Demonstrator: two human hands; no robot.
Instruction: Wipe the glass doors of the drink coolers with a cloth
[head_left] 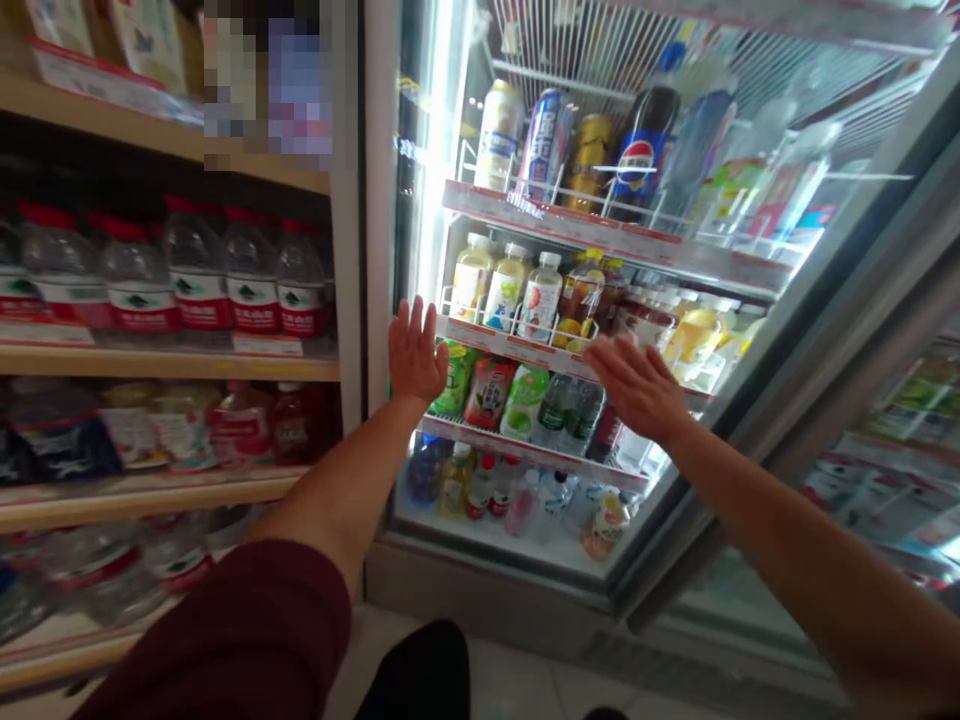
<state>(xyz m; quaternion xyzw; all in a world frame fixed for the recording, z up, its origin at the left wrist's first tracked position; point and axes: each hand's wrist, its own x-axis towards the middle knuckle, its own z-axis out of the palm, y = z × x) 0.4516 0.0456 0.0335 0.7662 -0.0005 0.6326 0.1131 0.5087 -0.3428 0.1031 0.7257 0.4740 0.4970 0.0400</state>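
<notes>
I face an open drinks fridge [381,200] with lit wire shelves full of bottles and cans. My left hand [415,352] is raised with fingers stretched up and apart, at the left edge of the fridge opening beside the middle shelf. It holds nothing. My right hand [637,385] reaches toward the middle shelf [517,352] with fingers spread flat, in front of green and dark bottles [570,410]. It holds nothing either. Pale juice bottles [507,288] stand just above both hands.
The glass fridge door [825,330] stands swung open on the right. To the left, wooden shelves [172,362] carry rows of red-labelled water bottles [195,280] and other drinks. Cans and a cola bottle [645,150] fill the top fridge shelf.
</notes>
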